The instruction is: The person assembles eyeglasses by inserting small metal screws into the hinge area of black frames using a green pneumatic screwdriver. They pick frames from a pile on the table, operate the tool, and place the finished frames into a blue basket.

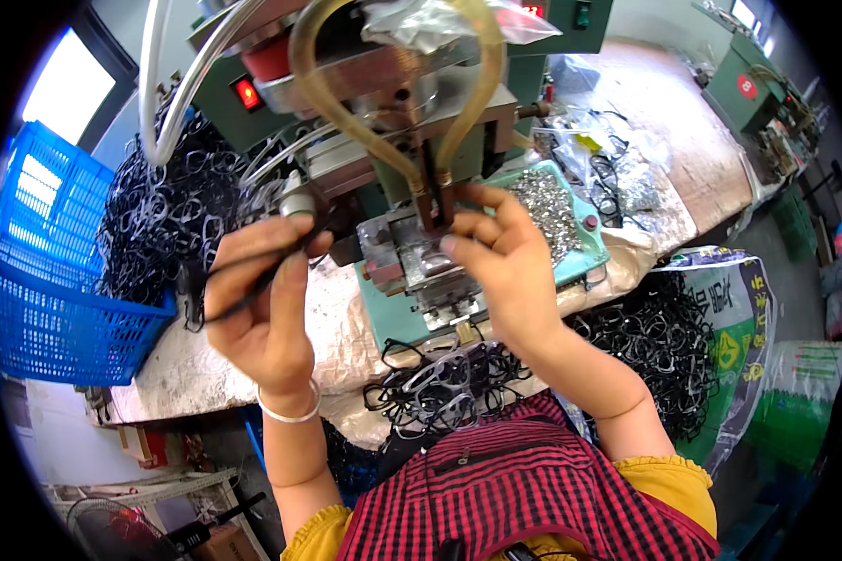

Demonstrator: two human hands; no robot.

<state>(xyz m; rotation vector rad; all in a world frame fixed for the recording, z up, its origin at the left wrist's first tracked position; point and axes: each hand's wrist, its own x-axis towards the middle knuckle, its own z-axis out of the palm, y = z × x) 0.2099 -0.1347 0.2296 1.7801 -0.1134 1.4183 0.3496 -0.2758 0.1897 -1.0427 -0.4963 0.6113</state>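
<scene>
My left hand point(267, 304), with a pale bracelet at the wrist, pinches a thin black eyeglass frame point(226, 271) left of the machine; motion blurs the frame. My right hand point(505, 257) is at the right side of the metal fixture point(426, 262), just beside the two copper-coloured electrodes point(432, 204) of a green bench machine. Its thumb and index finger are bent close together, and whatever lies between them is too small to make out. A teal tray point(585, 266) of small shiny metal parts is just right of that hand.
A blue plastic basket point(56, 318) heaped with black eyeglass frames stands left. More frames point(449, 383) lie at the bench edge before me. An open sack point(744, 365) at right holds others. Yellowish hoses point(351, 131) loop above the fixture. Another green machine point(744, 79) stands far right.
</scene>
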